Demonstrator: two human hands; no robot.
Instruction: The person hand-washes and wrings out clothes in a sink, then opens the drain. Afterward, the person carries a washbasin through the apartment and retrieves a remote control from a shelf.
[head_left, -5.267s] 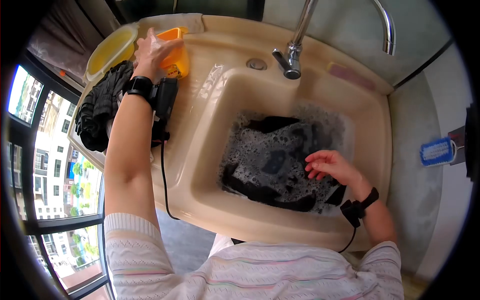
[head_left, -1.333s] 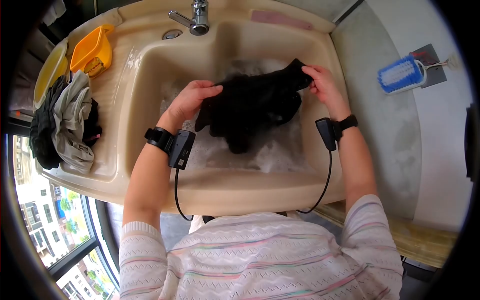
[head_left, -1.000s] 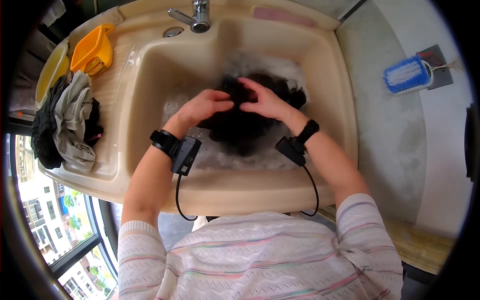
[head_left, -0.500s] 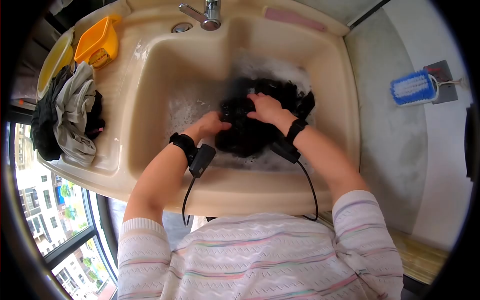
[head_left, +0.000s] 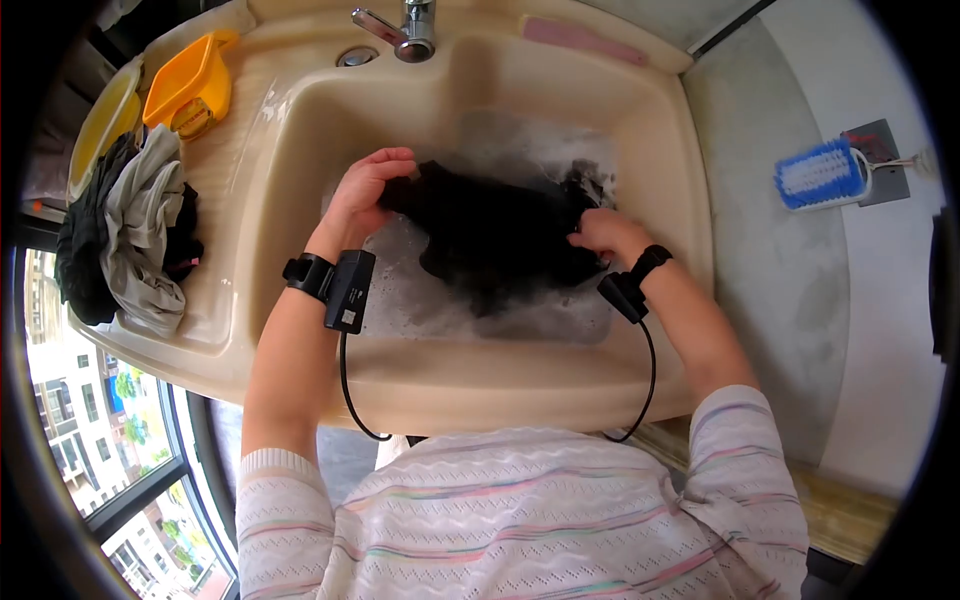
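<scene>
A wet black garment (head_left: 500, 230) is spread out between my hands in the soapy water of a beige sink (head_left: 400, 110). My left hand (head_left: 368, 192) grips its upper left end, fingers closed on the cloth just above the water. On the opposite side, my right hand (head_left: 610, 232) is closed on the garment's right edge, close to a bunched part with suds on it. Which kind of garment it is, I cannot tell. Black devices with cables are strapped to both wrists.
A chrome faucet (head_left: 414, 35) stands at the sink's back edge. On the left ledge lie a pile of grey and black clothes (head_left: 145, 225), an orange plastic scoop (head_left: 187, 80) and a yellow basin (head_left: 105, 125). A blue brush (head_left: 822, 174) hangs on the right wall.
My hands have moved apart, the left one to the left and up, the right one to the right. The bunched black garment is now stretched wide between them.
</scene>
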